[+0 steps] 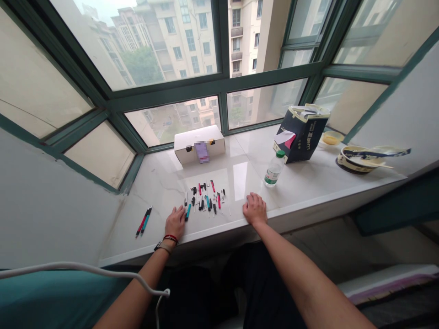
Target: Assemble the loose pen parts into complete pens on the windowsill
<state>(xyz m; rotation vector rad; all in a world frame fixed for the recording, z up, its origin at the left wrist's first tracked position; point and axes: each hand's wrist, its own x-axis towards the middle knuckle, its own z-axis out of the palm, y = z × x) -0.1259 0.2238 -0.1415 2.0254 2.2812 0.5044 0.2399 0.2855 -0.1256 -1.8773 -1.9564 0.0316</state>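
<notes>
The left hand (175,222) lay flat on the marble window sill (308,183), palm down, fingers loosely spread and gripping nothing. The right hand (254,209) rested on the same sill with its fingers curled under. Nothing showed in it, though a small piece hidden inside could not be ruled out.

The scatter of pen parts (207,198) lay between the two hands, just ahead of the fingertips and toward the window. It sat to the right of the left hand and to the left of the right hand. Most pieces had their long axes pointing away from the person, roughly parallel to one another, in black, red and teal.

The left hand was the nearer one. A teal barrel (188,212) lay just beside its fingers, on the side toward the other hand, but contact could not be made out. The right hand was set apart from the nearest pieces by a strip of bare sill.

Two whole pens (143,221), one red and one teal, lay side by side on the outer side of the left hand, slanted. Beyond the right hand stood a water bottle (274,169), and further off a dark paper bag (301,133). A white box (199,144) lay beyond the parts.
</notes>
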